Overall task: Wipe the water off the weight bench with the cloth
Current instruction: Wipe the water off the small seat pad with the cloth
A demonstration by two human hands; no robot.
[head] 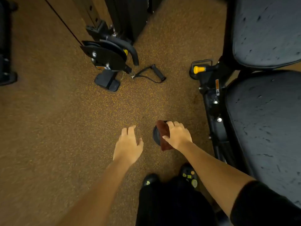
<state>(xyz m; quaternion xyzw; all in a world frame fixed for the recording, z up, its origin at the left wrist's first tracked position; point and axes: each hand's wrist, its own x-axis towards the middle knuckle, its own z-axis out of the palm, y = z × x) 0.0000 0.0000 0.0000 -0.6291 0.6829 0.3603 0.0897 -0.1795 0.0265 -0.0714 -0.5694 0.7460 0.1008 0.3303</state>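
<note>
Below, seen from a head camera looking down, a person's two bare forearms reach toward a speckled brown gym floor [57,119]. Right hand [178,136] grips a dark reddish-brown cloth [164,136]: thumb on the near edge, fingers curled over the far edge, so the cloth is pinched betw. them. Cloth lies over a small round black disc [156,134] on the floor; can't tell what the disc is. Left hand [128,145] hovers palm-down just left of the cloth, fingers loosely spread, holding nothing & not touching the cloth. Weight bench [267,111] fills the right side: two dark padded sections w/ darker spots & streaks scattered over them, prob. water drops, on a black frame w/ a yellow knob [199,69] at its left. Cloth is near the bench frame but apart from it, not on the pads. Upper centre: base of a black cable machine [105,56] w/ a strap handle [154,74] lying on the floor beside it. Bottom centre: black trousers & dark shoes [189,176] w/ small yellow-green marks.
</note>
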